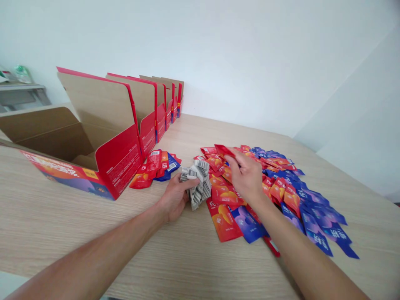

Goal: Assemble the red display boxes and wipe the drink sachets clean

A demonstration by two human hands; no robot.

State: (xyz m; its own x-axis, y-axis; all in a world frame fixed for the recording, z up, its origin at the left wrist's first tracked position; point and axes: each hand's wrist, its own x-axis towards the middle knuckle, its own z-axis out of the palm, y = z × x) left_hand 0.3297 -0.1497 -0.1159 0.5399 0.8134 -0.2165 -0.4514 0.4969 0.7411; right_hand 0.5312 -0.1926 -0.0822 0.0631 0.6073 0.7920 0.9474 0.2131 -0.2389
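Red packet (222,150) pinched in right hand (246,173); striped bundle (201,185) gripped in left hand (177,199)

Head view. Grasping with left hand: striped bundle of small whitish packets printed with dark bars, thumb laid across the front. Unable to tell whether touching wood-grain table (140,246). Grasping with right hand: red packet, caught between thumb and fingers, raised over the near left part of a loose spread; partly covered by fingers, print unreadable. Observed below and around right forearm: overlapping red-orange packets (225,225) and blue packets (249,225), blue mostly toward the right. Noted left of the bundle, just beside nearest carton: small cluster (153,164) of red, orange and blue packets. Recorded at left: nearest carton (120,164), red-sided, open, flap raised, brown inside. Found behind it: row of similar open cartons (148,131), running back toward white wall (234,54). Seen at far left, well apart: grey side table (18,96).
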